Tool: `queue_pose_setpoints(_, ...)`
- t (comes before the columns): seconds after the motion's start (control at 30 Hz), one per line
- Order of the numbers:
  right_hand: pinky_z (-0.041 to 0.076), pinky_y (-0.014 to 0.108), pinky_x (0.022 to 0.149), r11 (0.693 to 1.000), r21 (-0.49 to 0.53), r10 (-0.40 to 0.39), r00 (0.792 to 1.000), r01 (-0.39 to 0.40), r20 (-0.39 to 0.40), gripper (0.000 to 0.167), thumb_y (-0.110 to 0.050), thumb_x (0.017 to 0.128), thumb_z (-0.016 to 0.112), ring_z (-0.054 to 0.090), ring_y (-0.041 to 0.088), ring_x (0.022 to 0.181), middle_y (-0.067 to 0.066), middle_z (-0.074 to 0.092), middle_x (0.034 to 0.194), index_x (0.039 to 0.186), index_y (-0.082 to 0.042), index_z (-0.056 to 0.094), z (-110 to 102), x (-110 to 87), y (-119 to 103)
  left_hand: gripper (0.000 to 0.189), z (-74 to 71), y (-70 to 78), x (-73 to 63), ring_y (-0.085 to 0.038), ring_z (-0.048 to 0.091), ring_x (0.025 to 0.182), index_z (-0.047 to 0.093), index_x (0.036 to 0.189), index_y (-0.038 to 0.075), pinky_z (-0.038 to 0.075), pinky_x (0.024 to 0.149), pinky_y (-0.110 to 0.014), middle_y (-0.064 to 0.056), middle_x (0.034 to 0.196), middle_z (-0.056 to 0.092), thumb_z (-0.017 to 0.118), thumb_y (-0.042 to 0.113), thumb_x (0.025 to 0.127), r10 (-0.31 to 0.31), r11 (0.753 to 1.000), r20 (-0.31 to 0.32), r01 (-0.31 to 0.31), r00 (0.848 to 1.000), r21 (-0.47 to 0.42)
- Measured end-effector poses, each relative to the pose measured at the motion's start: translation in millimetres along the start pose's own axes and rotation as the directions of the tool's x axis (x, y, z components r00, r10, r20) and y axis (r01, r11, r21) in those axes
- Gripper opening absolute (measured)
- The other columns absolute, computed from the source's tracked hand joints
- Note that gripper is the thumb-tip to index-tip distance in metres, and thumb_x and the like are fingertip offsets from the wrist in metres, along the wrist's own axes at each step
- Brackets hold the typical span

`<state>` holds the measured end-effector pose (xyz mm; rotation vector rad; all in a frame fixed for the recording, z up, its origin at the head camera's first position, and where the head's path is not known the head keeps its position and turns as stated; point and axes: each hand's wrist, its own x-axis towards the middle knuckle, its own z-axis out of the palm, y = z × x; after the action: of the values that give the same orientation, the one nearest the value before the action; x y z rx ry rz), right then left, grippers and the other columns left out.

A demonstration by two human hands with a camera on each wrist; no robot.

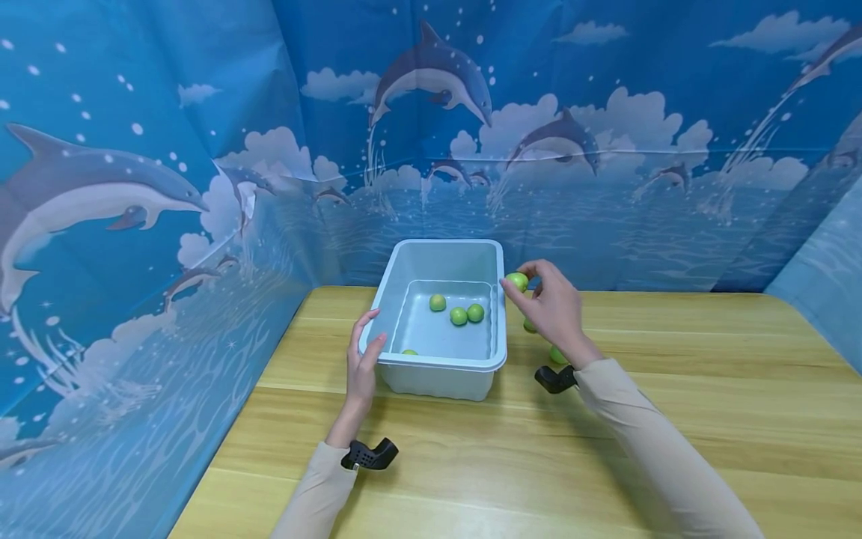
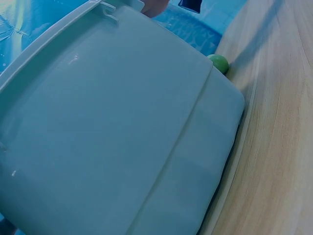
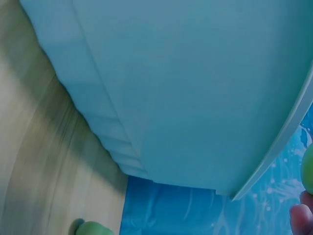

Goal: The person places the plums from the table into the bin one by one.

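A pale blue-grey plastic bin [image 1: 441, 364] stands on the table, with several small round green fruits inside, among them a green fruit [image 1: 438, 302] near the middle. My left hand [image 1: 364, 363] grips the bin's near left corner, thumb over the rim. Just beyond the bin's right rim, my right hand [image 1: 552, 303] pinches another green fruit [image 1: 517, 281] between thumb and fingers. That held fruit [image 3: 307, 169] shows at the right edge of the right wrist view, fingertips below it. Under the right hand, two more fruits lie on the table, one of them a green fruit [image 1: 557, 355] partly hidden by the wrist.
The wooden table [image 1: 673, 374] reaches to a blue dolphin-print sheet [image 1: 431, 202] hanging behind it and along both sides. A black wrist camera [image 1: 370, 454] is strapped on the left arm, and a black wrist camera [image 1: 555, 379] on the right.
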<state>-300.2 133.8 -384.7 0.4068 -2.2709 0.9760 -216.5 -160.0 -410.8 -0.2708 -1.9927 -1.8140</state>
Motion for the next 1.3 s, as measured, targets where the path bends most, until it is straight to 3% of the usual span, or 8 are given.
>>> queue_pose_setpoints(0.33, 0.038, 0.034, 0.053, 1.0, -0.018, 0.008, 0.997, -0.006, 0.073, 0.037, -0.045, 0.085, 0.067, 0.047, 0.017, 0.06, 0.004, 0.061, 0.093, 0.101, -0.011, 0.064, 7.9, 5.8, -8.0, 0.045, -0.1, -0.3, 0.4, -0.029, 0.025, 0.136, 0.042, 0.136, -0.003, 0.014, 0.107, -0.054, -0.018, 0.145, 0.035, 0.047, 0.012, 0.095, -0.018, 1.0, 0.003, 0.018, 1.0, 0.02)
queue_pose_setpoints(0.8, 0.036, 0.034, 0.049, 0.999, -0.031, -0.038, 0.989, 0.043, 0.139, 0.035, -0.039, 0.083, 0.072, 0.047, 0.016, 0.057, 0.005, 0.064, 0.095, 0.102, -0.011, 0.064, 14.8, 11.2, -16.5, 0.046, 1.3, 2.4, 0.4, -0.029, 0.026, 0.135, 0.041, 0.137, -0.003, 0.015, 0.106, -0.053, -0.019, 0.144, 0.035, 0.047, 0.013, 0.095, -0.02, 1.0, 0.004, 0.02, 1.0, 0.024)
queue_pose_setpoints(1.13, 0.038, 0.035, 0.053, 0.999, -0.038, -0.014, 0.982, 0.021, 0.19, 0.035, -0.04, 0.084, 0.071, 0.055, 0.019, 0.07, 0.003, 0.064, 0.095, 0.103, -0.012, 0.063, 19.9, 13.8, -20.1, 0.046, 0.6, 3.3, 0.6, -0.029, 0.027, 0.135, 0.041, 0.137, -0.004, 0.015, 0.107, -0.053, -0.019, 0.144, 0.035, 0.047, 0.013, 0.095, -0.027, 0.999, -0.002, 0.027, 1.0, 0.019)
queue_pose_setpoints(1.3, 0.038, 0.036, 0.053, 0.999, -0.05, 0.009, 0.976, 0.002, 0.216, 0.034, -0.039, 0.084, 0.071, 0.054, 0.019, 0.068, 0.002, 0.064, 0.094, 0.103, -0.013, 0.063, 21.9, 14.0, -21.7, 0.045, 0.4, 3.3, 0.5, -0.029, 0.026, 0.135, 0.041, 0.137, -0.003, 0.015, 0.107, -0.053, -0.018, 0.145, 0.035, 0.046, 0.012, 0.095, -0.033, 0.999, -0.001, 0.033, 0.999, 0.026)
